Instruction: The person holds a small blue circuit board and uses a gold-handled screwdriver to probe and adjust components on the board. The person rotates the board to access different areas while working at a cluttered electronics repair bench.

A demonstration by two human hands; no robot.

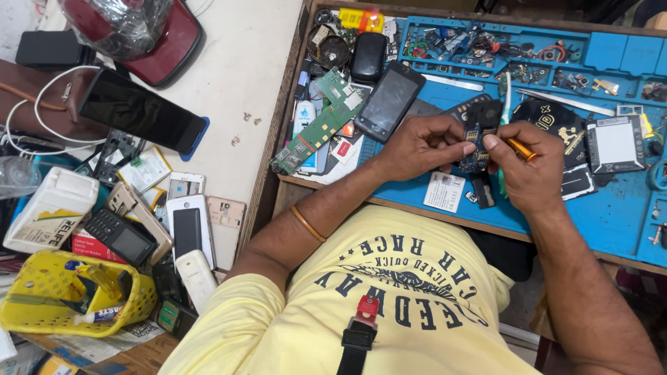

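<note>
My left hand (417,144) grips a small dark phone frame with a blue circuit board (478,139), held just above the blue repair mat (611,208). My right hand (531,167) touches the board's right side and holds an orange-handled tool (520,148) plus a thin green-white tool (506,104) that sticks up between the fingers. A green circuit board (316,128) and a black touchscreen phone (389,101) lie on the mat to the left of my hands.
A battery (615,144), a black phone back cover (556,125), metal tweezers (566,101) and many small parts lie on the mat. On the left table stand a yellow basket (42,309), several phones (187,226), a black tablet (139,111) and a white cable.
</note>
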